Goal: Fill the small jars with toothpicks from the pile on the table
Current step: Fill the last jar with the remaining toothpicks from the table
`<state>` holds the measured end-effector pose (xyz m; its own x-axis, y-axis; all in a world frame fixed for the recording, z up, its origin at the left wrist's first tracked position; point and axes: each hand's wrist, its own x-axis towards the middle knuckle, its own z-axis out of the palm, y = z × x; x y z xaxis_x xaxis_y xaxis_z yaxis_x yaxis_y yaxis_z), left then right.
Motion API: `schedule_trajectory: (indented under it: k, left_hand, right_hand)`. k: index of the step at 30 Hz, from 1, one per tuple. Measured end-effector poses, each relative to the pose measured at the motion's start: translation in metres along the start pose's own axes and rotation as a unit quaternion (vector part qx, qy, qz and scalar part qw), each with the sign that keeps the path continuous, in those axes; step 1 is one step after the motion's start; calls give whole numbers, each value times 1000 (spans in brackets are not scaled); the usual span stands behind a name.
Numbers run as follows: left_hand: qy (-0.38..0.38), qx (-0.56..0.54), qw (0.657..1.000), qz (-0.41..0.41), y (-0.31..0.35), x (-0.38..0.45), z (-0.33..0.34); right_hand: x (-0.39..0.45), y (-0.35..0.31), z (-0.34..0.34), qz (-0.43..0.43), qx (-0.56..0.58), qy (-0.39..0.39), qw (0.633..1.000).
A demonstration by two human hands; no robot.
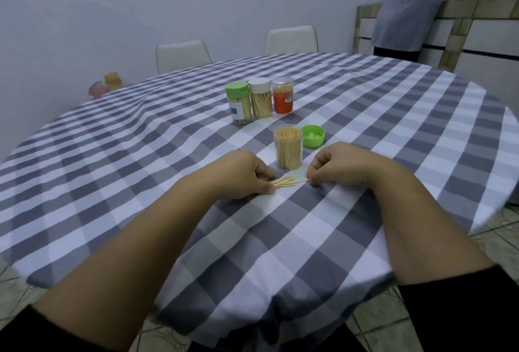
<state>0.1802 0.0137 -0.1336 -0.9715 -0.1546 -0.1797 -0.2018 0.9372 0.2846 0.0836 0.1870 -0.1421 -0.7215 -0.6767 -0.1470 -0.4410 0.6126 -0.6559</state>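
An open clear jar (288,149) packed with toothpicks stands on the checked tablecloth just beyond my hands. Its green lid (313,135) lies upside down to its right. A small bunch of toothpicks (284,181) lies on the cloth between my hands. My left hand (242,173) pinches the left ends of the bunch between thumb and curled fingers. My right hand (341,165) has its fingers curled down at the right end of the bunch, and its fingertips touch a toothpick there.
Three closed jars stand farther back: a green-lidded jar (238,102), a white-lidded jar (261,98) and an orange jar (283,95). Two white chairs (182,55) stand behind the round table (140,155). A person (412,6) stands at a counter at the back right.
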Motion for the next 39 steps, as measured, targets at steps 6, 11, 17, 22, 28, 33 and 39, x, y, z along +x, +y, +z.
schedule_trajectory:
  k: [6, 11, 17, 22, 28, 33, 39]
  left_hand:
    - [4, 47, 999, -1, 11, 2, 1]
    - [10, 101, 994, -35, 21, 9, 4]
    - [12, 174, 984, -46, 40, 5, 8]
    - [14, 179, 982, -52, 48, -1, 10]
    - [17, 238, 971, -30, 38, -6, 13]
    - [44, 251, 967, -5, 33, -6, 21]
    - [85, 176, 980, -24, 24, -5, 24]
  right_hand:
    - [6, -10, 12, -17, 17, -22, 999]
    - [10, -7, 13, -23, 43, 50, 998]
    - [18, -7, 16, -17, 151, 197, 969]
    - [25, -10, 29, -72, 188, 152, 968]
    - [32, -10, 36, -83, 190, 122, 971]
    - [33, -8, 36, -88, 187, 134, 969]
    - [36, -6, 37, -86, 188, 138, 969]
